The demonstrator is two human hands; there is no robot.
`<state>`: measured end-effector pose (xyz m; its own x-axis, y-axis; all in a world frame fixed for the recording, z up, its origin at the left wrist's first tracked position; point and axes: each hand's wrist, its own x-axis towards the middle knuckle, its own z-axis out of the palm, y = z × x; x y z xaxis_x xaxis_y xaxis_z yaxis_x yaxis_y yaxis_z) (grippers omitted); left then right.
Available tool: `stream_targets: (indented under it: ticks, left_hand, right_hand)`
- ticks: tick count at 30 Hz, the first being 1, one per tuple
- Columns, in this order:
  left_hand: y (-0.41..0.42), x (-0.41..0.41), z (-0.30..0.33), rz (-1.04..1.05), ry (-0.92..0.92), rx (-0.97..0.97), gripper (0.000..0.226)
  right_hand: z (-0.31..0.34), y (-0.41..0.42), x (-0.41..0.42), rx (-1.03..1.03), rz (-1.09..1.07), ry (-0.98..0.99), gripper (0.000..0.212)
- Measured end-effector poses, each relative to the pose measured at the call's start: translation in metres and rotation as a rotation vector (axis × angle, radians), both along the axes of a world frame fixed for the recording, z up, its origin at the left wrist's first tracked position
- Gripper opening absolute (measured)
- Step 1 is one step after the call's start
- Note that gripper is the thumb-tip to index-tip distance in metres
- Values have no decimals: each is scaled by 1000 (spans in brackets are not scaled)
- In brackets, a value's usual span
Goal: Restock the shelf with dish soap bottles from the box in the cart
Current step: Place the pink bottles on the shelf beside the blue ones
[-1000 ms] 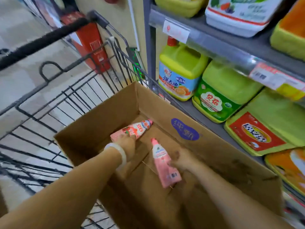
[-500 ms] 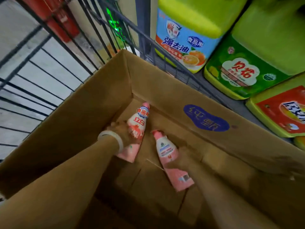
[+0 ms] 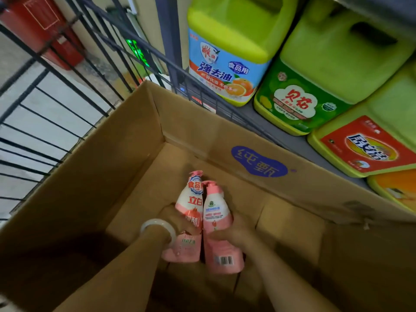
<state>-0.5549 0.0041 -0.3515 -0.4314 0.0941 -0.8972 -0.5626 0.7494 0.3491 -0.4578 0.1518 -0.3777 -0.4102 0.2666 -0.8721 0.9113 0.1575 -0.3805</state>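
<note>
Inside the cardboard box (image 3: 108, 176) in the wire cart (image 3: 56, 91), we held two pink soap bottles side by side, touching. Our left hand (image 3: 177, 219) had its grip clamped around the left bottle (image 3: 191, 206); our right hand (image 3: 227, 235) clamped the right bottle (image 3: 216, 212), barcode facing up. Large green jugs (image 3: 333, 70) stood on the shelf (image 3: 295, 140) beyond the cart.

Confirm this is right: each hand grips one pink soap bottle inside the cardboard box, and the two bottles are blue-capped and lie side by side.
Not quite: the caps are pink, not blue. The head view shows the left hand gripping the left pink bottle and the right hand gripping the right pink bottle, side by side inside the cardboard box.
</note>
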Motion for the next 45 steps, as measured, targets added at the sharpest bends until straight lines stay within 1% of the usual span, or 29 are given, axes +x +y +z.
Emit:
stream_targets:
  ticks: [2,4,7,9,12,16,19,23,26,30,33,37,40,44,45]
  left_hand:
    - [-4,4,2,-5,10,28,68]
    - [-7,6,10,-36,-6,63,62]
    - [-6,3,35,-1,0,183,59]
    - [2,1,66,-17,14,271,57]
    - [20,10,115,-118,124,387,56]
    - [52,49,185,-205,224,557,45]
    - [79,92,237,-264,301,687,46]
    - [117,174,300,-368,431,800,54]
    - [150,246,344,-437,489,905,46]
    - [197,338,394,-562,475,1058,54]
    - [233,399,423,-606,479,1147,58]
    - [278,468,455,-729,454,1201,58]
    - [313,510,470,-795,437,1244,49]
    - [364,558,482,-865,405,1293,59]
    - [377,568,482,-872,395,1297,57]
  right_hand:
    - [11,3,7,-36,-83,50,60]
    - [25,10,12,-82,-150,87,56]
    - [57,23,18,-111,-197,182,52]
    - [84,32,24,-102,-203,277,52]
    - [137,50,40,-79,-186,406,51]
    - [208,79,84,26,-172,569,56]
    - [257,102,140,111,-256,716,60]
    - [327,134,232,178,-349,865,51]
    - [374,160,312,274,-384,959,48]
    - [432,188,419,417,-484,1048,55]
    - [468,203,495,507,-548,1087,56]
    - [500,221,582,615,-622,1111,54]
    - [512,234,632,668,-714,1128,52]
    - [520,261,684,745,-813,1136,49]
    - [521,270,694,760,-826,1135,49]
